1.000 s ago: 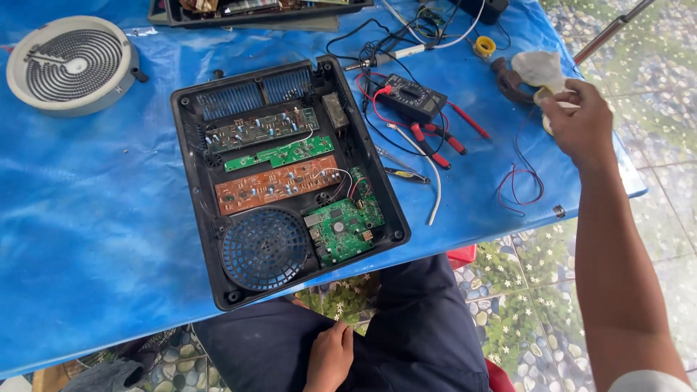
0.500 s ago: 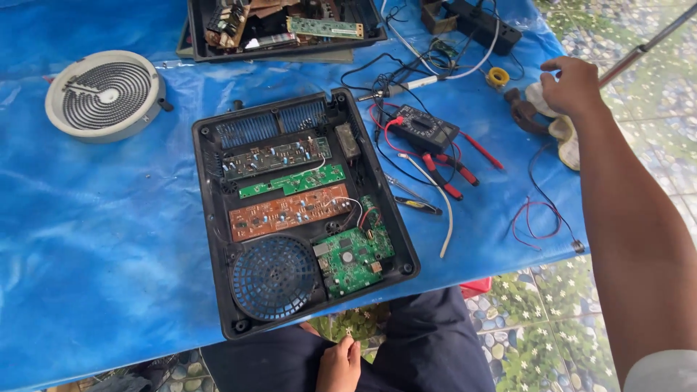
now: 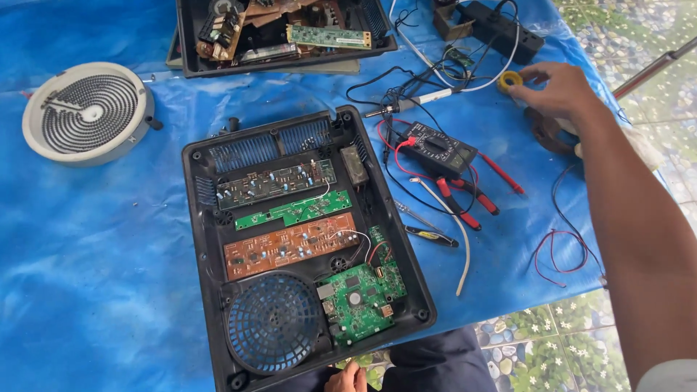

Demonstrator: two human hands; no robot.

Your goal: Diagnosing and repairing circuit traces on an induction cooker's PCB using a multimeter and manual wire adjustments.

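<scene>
right hand [image 3: 555,91] reaches out to the far right of the open black plastic appliance casing [image 3: 305,243], fingertips resting on a small yellow ring-shaped roll [image 3: 510,79] that lies on the blue tarp-covered worktop [image 3: 94,239]. grip: fingers bent loosely over the roll's edge, touching it; cannot tell whether they pinch it. left hand [image 3: 347,378] shows only at the bottom frame edge, just below the casing's near rim, fingers curled, nothing seen in it.

casing lies open and flat, holding a dark circuit board [image 3: 274,184], a narrow green board [image 3: 294,210], a brown board [image 3: 290,245], a green square board [image 3: 361,299] and a round blue fan grille [image 3: 274,321].

right of the casing: black multimeter [image 3: 438,149] with red leads, red-handled pliers [image 3: 465,203], white cable [image 3: 457,239]. beyond the casing: black tray of loose boards [image 3: 279,33]. left of the casing, well apart: round white heating coil plate [image 3: 86,112]. black power strip [image 3: 501,29] sits just beyond the yellow roll.
</scene>
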